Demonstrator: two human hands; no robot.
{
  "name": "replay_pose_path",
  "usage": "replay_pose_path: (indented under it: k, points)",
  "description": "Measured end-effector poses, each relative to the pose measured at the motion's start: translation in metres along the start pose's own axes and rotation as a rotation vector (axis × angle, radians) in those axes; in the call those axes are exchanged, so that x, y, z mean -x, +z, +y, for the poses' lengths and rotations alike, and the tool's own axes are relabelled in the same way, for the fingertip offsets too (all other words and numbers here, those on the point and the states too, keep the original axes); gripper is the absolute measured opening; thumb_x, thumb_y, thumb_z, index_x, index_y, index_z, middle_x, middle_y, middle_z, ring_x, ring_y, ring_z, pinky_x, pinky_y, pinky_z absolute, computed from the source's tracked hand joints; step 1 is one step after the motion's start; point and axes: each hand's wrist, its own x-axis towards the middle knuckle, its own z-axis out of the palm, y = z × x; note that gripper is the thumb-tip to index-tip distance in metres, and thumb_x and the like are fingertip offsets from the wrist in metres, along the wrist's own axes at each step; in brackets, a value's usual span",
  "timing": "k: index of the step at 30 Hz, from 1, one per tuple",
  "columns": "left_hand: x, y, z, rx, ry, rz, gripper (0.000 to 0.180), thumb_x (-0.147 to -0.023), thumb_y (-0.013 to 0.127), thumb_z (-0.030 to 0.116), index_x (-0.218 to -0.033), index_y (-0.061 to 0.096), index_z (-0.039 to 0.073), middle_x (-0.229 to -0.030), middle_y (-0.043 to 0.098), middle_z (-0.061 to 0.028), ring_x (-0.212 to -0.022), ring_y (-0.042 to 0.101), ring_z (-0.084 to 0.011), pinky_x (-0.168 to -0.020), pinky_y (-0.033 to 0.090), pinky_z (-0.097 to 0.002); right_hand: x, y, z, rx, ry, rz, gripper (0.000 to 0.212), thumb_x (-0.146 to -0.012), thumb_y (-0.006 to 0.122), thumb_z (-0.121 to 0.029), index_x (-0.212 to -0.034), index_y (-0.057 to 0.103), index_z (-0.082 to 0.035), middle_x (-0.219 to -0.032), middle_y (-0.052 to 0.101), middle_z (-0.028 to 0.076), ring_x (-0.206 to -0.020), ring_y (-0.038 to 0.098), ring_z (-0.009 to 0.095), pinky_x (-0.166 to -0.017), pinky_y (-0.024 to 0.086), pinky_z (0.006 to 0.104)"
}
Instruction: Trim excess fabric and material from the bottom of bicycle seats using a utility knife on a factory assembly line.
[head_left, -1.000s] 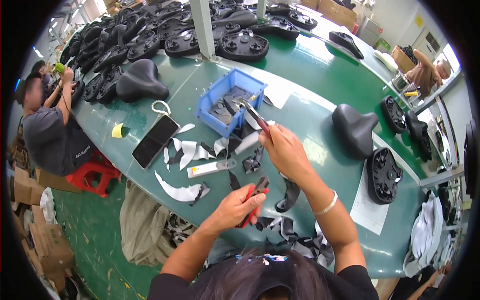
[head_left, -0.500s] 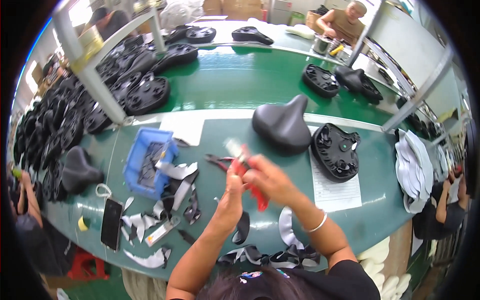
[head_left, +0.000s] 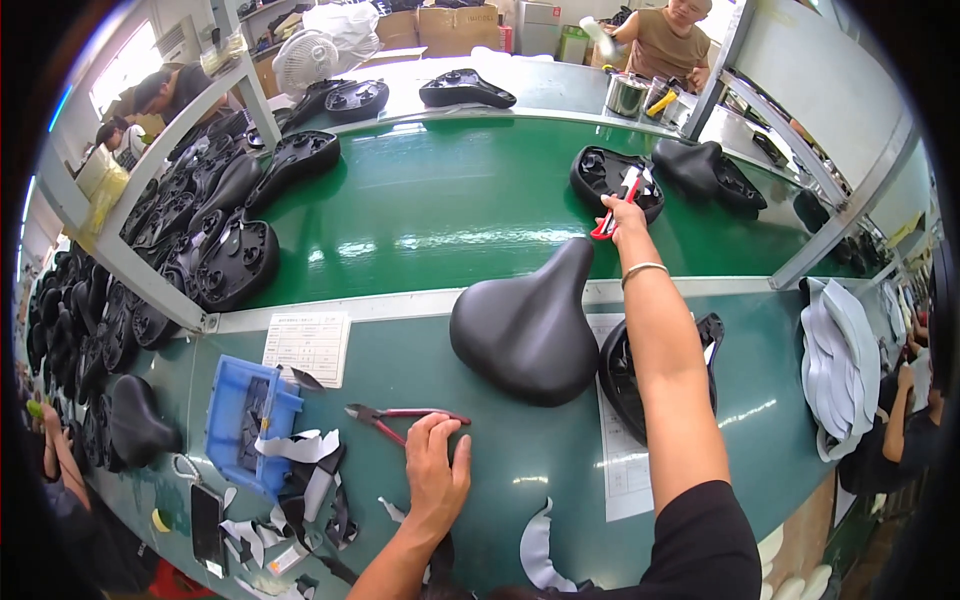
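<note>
My right hand (head_left: pixel 624 214) reaches far forward over the green belt, closed around a red and white utility knife (head_left: pixel 630 185). Beneath it lies an upturned black bicycle saddle (head_left: pixel 588 172). On the near table my left hand (head_left: pixel 435 478) rests with thumb and fingers apart, its fingertips at the red handles of cutting pliers (head_left: pixel 388 424). A finished-side-up black saddle (head_left: pixel 525 335) sits between my arms. Under my right forearm, another upturned saddle (head_left: pixel 622 385) is partly hidden, lying on a printed sheet (head_left: pixel 625 480).
A blue bin (head_left: pixel 222 420) with black and white scraps stands left, near a phone (head_left: pixel 207 525). Many saddles (head_left: pixel 120 320) are piled far left. Metal posts (head_left: pixel 130 265) frame the bench. White padding pieces (head_left: pixel 835 370) stack at right. Co-workers sit around, one (head_left: pixel 668 45) across the belt.
My hands have separated. The right has gone forward and right over the belt with the knife; the left has come down beside the pliers. The view has shifted.
</note>
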Motion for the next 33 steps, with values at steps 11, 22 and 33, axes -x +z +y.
replay_pose_path:
  k: [11,22,33]
  points:
    - [-0.001,-0.01,-0.007,0.193,0.001,0.08,0.02,-0.085,0.064,0.011,-0.1,0.057,0.0,-0.106,0.058,-0.014,-0.1,0.056,-0.0294,-0.088,0.044,-0.0382,0.179,-0.038,-0.028,-0.293,0.026,-0.478,0.018,-0.083,0.067,-0.011,-0.095,0.055,-0.004,-0.083,0.06,0.01,-0.065,0.065,0.026,-0.056,0.057,0.038]
    - [0.04,-0.101,0.001,1.238,-0.676,-0.109,0.055,-0.085,0.063,0.025,-0.128,0.042,-0.002,-0.109,0.058,-0.014,-0.094,0.064,-0.0238,-0.083,0.055,-0.0347,0.466,-0.169,0.045,0.427,0.193,-0.912,0.037,-0.081,0.069,-0.011,-0.111,0.05,-0.003,-0.085,0.06,0.004,-0.062,0.057,0.008,-0.053,0.047,0.0245]
    - [0.037,-0.15,0.025,0.788,-0.806,-0.369,0.046,-0.081,0.069,0.029,-0.112,0.054,-0.001,-0.088,0.06,-0.0056,-0.071,0.06,-0.0115,-0.064,0.052,-0.0252,0.462,-0.16,0.031,1.113,-1.185,-1.091,0.066,-0.076,0.067,-0.004,-0.138,0.045,-0.017,-0.073,0.057,0.007,-0.053,0.052,0.021,-0.045,0.041,0.0324]
